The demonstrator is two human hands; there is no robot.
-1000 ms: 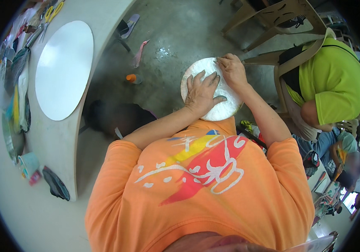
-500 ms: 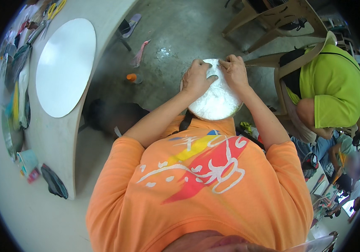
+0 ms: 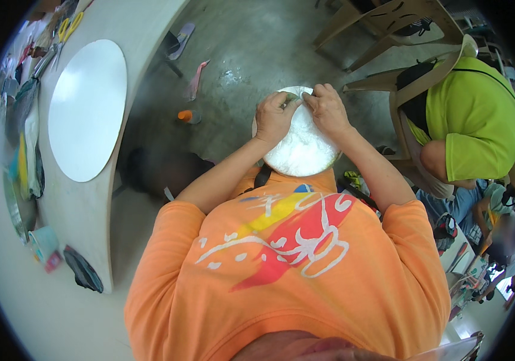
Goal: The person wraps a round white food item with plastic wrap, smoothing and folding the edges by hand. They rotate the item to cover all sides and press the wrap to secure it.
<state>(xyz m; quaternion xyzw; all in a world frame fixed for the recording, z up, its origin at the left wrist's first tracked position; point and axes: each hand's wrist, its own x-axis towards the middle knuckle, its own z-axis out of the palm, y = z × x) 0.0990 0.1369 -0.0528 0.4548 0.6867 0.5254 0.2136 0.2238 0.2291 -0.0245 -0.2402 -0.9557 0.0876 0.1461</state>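
Lying before the orange shirt (image 3: 287, 256), the round disc (image 3: 303, 145) is seemingly coated glossy white, while its far edge, perhaps unfinished, is touched by the left hand (image 3: 273, 117) and right hand (image 3: 328, 111) with bent fingers, whose exact grasp cannot be told.

A purple flip-flop (image 3: 182, 42) and orange-capped bottle (image 3: 190, 117) are on the floor (image 3: 242, 45).
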